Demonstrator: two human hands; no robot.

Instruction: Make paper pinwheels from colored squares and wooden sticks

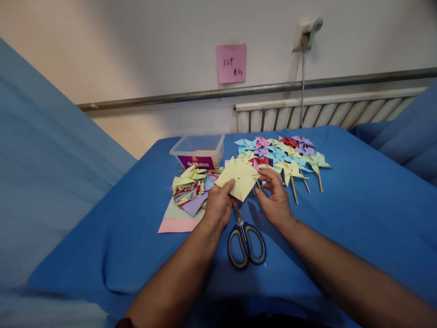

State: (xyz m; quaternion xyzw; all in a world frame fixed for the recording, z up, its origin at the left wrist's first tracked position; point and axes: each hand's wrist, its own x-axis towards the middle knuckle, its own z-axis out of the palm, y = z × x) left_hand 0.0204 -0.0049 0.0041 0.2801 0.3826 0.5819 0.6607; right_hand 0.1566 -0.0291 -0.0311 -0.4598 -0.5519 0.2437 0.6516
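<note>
Finished pinwheels (pixel 283 155): many, on desk (pixel 358 205). Folded blanks (pixel 191 189): a stack left. Your left hand (pixel 218 205) pinches yellow pinwheel (pixel 239 177); right hand (pixel 275 196) grips its stick (mostly hidden).

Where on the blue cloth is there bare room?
Free: blue cloth right of the finished paper pinwheels, and left of the cut paper stack. Crowded: centre, around both hands, yellow folded paper, black-handled scissors, clear plastic box.

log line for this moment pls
left hand: grips yellow paper pinwheel | right hand: at its stick side | scissors: flat on blue cloth
</note>
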